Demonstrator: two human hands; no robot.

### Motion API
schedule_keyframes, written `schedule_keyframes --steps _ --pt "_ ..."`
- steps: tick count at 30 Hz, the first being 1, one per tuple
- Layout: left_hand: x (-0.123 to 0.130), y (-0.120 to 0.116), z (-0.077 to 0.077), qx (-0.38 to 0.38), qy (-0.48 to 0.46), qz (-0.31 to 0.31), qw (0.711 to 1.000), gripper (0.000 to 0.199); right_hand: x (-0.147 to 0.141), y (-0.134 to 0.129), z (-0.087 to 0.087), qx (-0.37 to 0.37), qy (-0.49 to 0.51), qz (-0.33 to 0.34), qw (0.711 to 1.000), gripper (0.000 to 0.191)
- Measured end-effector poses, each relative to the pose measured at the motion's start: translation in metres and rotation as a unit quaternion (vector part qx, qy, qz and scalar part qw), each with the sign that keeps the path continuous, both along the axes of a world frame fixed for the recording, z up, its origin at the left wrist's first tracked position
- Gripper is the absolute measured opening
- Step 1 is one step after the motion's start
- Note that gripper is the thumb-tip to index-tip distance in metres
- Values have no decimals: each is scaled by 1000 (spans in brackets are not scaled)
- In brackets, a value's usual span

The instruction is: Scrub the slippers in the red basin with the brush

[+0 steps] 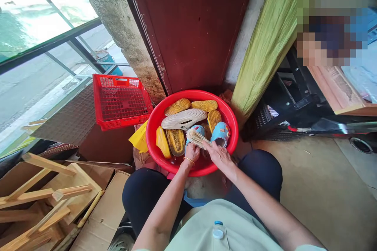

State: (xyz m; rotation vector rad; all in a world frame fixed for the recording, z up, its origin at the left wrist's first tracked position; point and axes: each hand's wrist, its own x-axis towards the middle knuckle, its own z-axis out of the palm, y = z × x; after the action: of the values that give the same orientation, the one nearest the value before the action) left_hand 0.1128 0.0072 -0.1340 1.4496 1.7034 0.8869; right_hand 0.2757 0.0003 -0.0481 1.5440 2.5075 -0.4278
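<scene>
A red round basin (193, 172) sits between the wearer's knees, filled with footwear. The left hand (193, 155) curls around the near end of a light-blue clog (199, 128) in the basin's near half, right of centre; the clog's long axis runs away from the body, leaning slightly right. The right hand (220, 158) closes on a pale-bristled scrub brush (197, 139), which lies across the clog, its long axis slanting from upper left down to the right hand, free end pointing up and left. Just right, a second light-blue clog (220, 132) turns its opening toward the body. Beyond lies a whitish shoe (184, 119), roughly crosswise, among yellow slippers (176, 142). A red plastic crate (123, 102) stands left of the basin.
</scene>
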Motion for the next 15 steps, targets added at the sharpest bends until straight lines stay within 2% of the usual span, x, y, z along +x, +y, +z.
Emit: schedule_keyframes --steps 3,6,8,10,13,15 --pt "3 -3 5 4 135 -57 989 19 -3 29 6 5 -4 -29 1000 65" --pt "5 -7 8 4 158 -68 985 17 -6 53 9 -3 10 -71 997 58" --pt "5 -9 8 1 176 -68 982 17 -8 59 9 -16 13 -86 996 57" --pt "5 -9 6 -4 188 -64 980 16 -9 54 8 -24 -4 -86 996 57" --pt "3 -7 1 -12 189 -42 981 14 -8 34 7 -25 -28 -68 997 61" --pt "1 -4 -2 -10 151 -8 988 14 -5 17 6 -31 -27 -53 998 61"
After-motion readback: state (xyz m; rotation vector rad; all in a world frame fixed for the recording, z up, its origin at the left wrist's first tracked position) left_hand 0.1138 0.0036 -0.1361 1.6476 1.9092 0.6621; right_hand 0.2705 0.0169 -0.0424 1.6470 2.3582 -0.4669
